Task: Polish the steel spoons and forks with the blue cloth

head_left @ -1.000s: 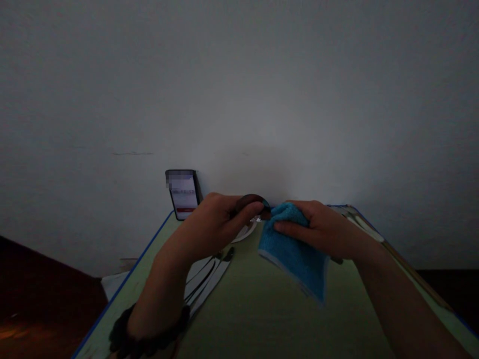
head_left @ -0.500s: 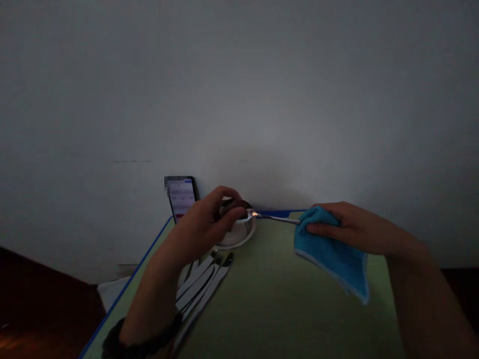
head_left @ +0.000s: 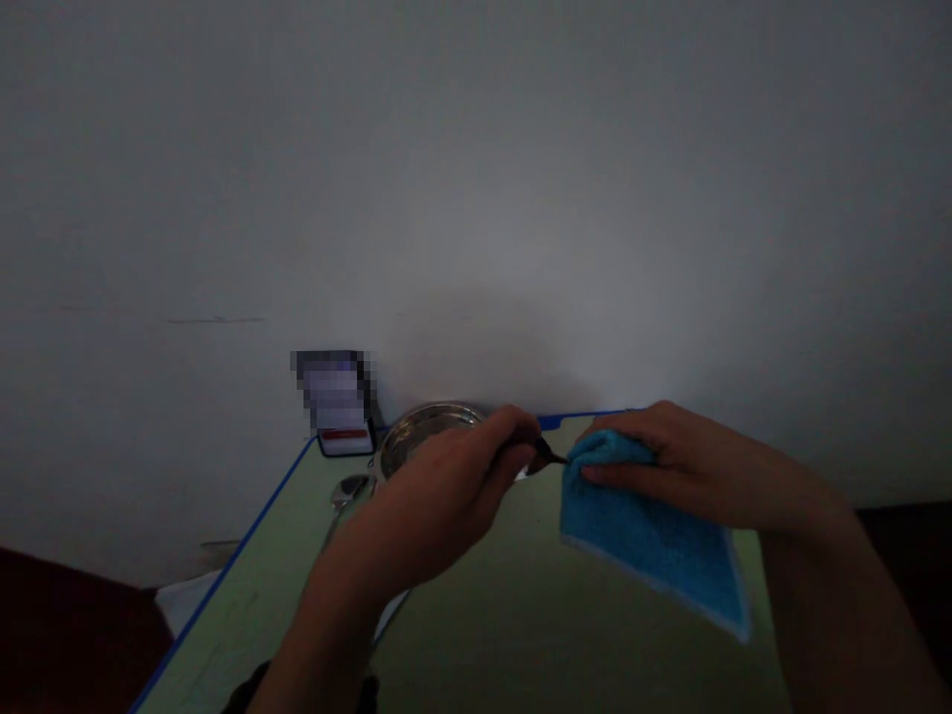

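My left hand (head_left: 453, 486) is closed around the bowl end of a metal spoon (head_left: 548, 455), of which only a short dark stretch shows between my hands. My right hand (head_left: 669, 466) pinches a blue cloth (head_left: 647, 540) folded over the spoon's handle; the rest of the cloth hangs down toward the green table (head_left: 521, 615). Both hands meet just above the table, in front of a shiny metal bowl (head_left: 420, 428).
A phone (head_left: 334, 402) leans against the white wall at the table's far left corner. Another spoon (head_left: 349, 488) lies beside the bowl, with more cutlery partly hidden under my left forearm. The table has a blue edge (head_left: 245, 540); dark floor lies to the left.
My right hand has slid the cloth back along the spoon's handle to my left hand, covering the bare handle seen half a second ago. The view shifted and the bowl now shows more.
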